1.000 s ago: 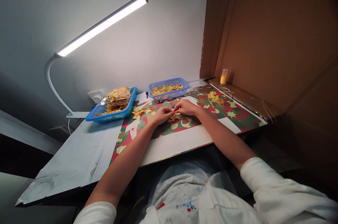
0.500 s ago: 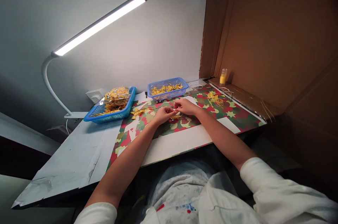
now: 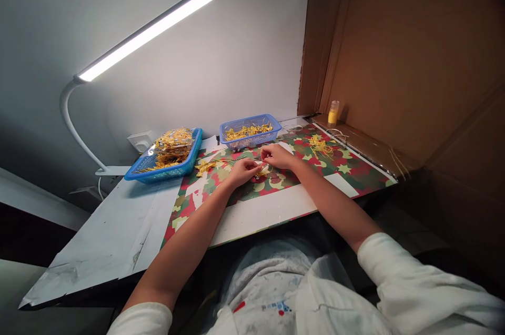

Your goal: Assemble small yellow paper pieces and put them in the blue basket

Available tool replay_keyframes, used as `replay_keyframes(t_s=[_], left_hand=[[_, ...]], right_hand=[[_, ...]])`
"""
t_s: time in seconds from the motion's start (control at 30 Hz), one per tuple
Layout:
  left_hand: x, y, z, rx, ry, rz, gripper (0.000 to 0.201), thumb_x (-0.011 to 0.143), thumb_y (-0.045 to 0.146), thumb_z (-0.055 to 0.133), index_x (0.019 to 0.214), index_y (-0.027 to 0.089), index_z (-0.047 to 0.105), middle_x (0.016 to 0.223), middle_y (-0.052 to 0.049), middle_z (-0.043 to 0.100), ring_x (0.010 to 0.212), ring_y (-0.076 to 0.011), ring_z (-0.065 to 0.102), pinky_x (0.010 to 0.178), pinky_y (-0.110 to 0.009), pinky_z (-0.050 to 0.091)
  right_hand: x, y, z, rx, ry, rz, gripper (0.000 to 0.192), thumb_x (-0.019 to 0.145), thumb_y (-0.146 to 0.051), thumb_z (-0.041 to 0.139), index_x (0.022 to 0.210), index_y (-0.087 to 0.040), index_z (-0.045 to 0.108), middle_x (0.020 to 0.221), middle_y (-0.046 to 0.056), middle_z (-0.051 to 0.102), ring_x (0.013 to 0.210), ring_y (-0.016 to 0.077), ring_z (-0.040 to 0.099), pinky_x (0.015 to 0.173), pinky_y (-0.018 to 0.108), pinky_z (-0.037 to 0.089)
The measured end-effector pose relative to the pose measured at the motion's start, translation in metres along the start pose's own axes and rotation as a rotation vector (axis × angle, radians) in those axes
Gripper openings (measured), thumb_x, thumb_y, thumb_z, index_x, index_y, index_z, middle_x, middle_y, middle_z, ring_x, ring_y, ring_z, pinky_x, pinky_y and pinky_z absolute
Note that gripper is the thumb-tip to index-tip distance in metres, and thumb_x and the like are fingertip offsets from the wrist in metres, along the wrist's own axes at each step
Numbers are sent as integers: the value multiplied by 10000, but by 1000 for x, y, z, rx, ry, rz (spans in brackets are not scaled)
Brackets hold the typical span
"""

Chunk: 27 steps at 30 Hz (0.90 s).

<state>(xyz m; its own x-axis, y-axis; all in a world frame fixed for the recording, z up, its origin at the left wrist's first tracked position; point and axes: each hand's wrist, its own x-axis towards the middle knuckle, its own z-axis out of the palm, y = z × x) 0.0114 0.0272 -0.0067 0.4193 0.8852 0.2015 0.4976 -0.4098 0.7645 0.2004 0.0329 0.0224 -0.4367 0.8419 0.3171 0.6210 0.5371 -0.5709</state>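
- The left hand (image 3: 243,171) and the right hand (image 3: 277,156) are meeting over the patterned mat (image 3: 355,169), fingertips drawn together on a small yellow piece (image 3: 262,170) so that both can work on it at once.
- Each grip is looking narrow and pinched onto that piece; its exact shape is too small to tell.
- The piece is sitting just above the mat, near the mat's middle, and both forearms are resting at the mat's near edge, which is steadying the fine finger work.
- A blue basket (image 3: 251,133) of yellow bits is standing at the mat's far edge, just beyond the hands, within easy reach.
- A second, larger blue basket (image 3: 165,162) with a clear bag of yellow bits is lying left of the mat on the bare tabletop (image 3: 106,235).
- A loose yellow cluster (image 3: 320,145) is lying on the mat's far right part, apart from the hands.
- A small yellow bottle (image 3: 333,112) is standing beyond the mat's right corner, against the cardboard wall (image 3: 414,51).
- A lamp (image 3: 145,35) is leaning over the mat's left side, lighting the work.
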Motion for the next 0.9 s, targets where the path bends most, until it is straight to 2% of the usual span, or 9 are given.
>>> replay_keyframes(t_s=[0.17,0.3,0.53,0.7,0.83,0.9], left_hand=[[-1,3,-1,180,14,119,294,727,447,614,647,169,663,661,-18,575,633,-132,487,578,-251,363],[-1,5,-2,211,2,137,239,716,401,626,660,174,676,671,-20,580,646,-140,492,594,-260,369],[2,5,-3,-56,67,7,382,718,524,609,811,163,693,776,-38,653,659,-145,522,589,-255,399],[6,6,1,-162,32,-59,452,681,578,657,765,136,710,642,-15,614,553,-107,465,513,-237,328],[7,5,3,-254,46,-102,480,647,589,692,773,128,738,580,-7,599,515,-94,445,493,-233,313],[7,5,3,-290,64,-109,486,626,591,711,780,131,749,606,-20,634,542,-104,482,508,-232,346]], right_hand=[[2,3,-1,7,91,-18,122,722,-82,526,716,-171,610,774,20,644,772,143,535,667,236,361],[2,4,-1,-3,121,-11,144,726,-71,515,736,-176,614,781,22,654,783,152,524,703,254,368],[1,1,-1,93,134,-81,89,723,-118,552,745,-175,617,782,20,646,788,153,526,716,261,390],[0,-4,-3,150,101,-112,67,726,-133,573,747,-178,618,792,12,644,793,149,543,739,267,400],[-1,-6,-4,51,190,-45,16,736,-199,633,734,-184,639,807,27,649,831,179,525,746,293,387],[-4,-8,-3,13,234,-12,85,731,-246,666,671,-188,648,817,35,648,868,196,521,783,318,384]])
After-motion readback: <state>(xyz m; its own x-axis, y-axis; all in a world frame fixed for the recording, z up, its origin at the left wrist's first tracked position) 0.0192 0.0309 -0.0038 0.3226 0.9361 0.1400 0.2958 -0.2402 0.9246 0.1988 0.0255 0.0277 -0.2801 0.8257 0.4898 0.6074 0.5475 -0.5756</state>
